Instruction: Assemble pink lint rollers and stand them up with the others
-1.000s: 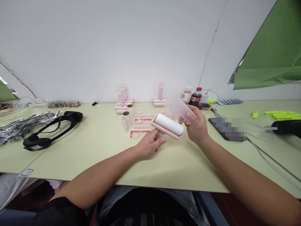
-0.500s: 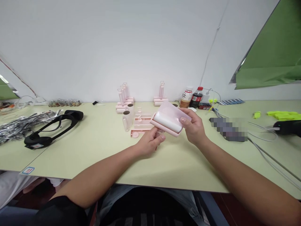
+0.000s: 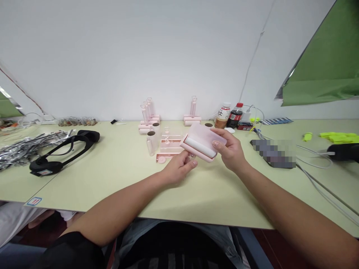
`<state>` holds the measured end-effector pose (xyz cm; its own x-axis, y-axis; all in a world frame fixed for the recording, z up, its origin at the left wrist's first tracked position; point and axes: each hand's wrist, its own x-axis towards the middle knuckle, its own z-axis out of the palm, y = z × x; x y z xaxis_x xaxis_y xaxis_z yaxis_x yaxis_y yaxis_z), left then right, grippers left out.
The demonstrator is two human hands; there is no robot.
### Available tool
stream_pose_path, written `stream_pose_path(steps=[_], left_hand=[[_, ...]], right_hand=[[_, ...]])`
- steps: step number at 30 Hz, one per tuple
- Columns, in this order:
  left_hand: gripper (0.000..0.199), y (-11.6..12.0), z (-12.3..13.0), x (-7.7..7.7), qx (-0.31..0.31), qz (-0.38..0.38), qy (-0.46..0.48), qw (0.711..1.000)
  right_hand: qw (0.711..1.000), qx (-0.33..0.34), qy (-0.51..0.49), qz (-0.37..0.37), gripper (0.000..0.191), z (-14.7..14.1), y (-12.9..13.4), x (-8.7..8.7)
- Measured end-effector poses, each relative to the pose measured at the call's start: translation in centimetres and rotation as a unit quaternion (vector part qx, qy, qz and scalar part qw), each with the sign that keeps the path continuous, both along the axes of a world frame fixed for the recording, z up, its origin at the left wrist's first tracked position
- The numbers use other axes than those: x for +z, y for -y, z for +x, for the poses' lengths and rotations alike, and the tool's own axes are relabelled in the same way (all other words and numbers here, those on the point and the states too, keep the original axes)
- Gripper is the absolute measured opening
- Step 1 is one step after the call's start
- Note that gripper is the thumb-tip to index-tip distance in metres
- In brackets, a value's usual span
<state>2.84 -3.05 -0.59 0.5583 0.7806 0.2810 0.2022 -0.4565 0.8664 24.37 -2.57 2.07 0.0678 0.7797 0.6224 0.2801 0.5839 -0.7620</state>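
A pink lint roller with a white paper roll is held over the middle of the table. My left hand grips its clear handle from below. My right hand presses a translucent pink cover down over the top of the roll, thumb on the cover's near edge. Behind my hands lie more pink roller parts and white rolls standing upright.
A black headset and silver foil wrappers lie at the left. Finished pink rollers stand by the wall. Two bottles, a phone, cables and a black tool sit at the right of the pale green table.
My right hand brought the translucent cover down from above the roller and set it over the white roll. My left hand kept its hold on the handle.
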Motion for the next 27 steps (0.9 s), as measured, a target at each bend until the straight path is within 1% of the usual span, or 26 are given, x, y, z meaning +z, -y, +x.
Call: stream_pose_path(steps=[5, 17, 25, 27], left_hand=[[0.034, 0.0, 0.0, 0.1, -0.003, 0.021, -0.002, 1.000], [0.036, 0.0, 0.0, -0.2, -0.001, 0.013, 0.000, 1.000], [0.031, -0.1, 0.1, -0.1, -0.007, 0.032, 0.002, 0.999], [0.031, -0.2, 0.1, -0.1, -0.006, 0.044, -0.009, 0.999]], right_hand=[[1.000, -0.003, 0.008, 0.000, 0.048, 0.2, -0.2, -0.1], [0.997, 0.029, 0.067, 0.003, 0.053, 0.6, -0.2, 0.1], [0.992, 0.046, 0.099, 0.057, 0.051, 1.6, -0.4, 0.3], [0.990, 0.053, 0.116, 0.053, 0.050, 1.8, -0.5, 0.4]])
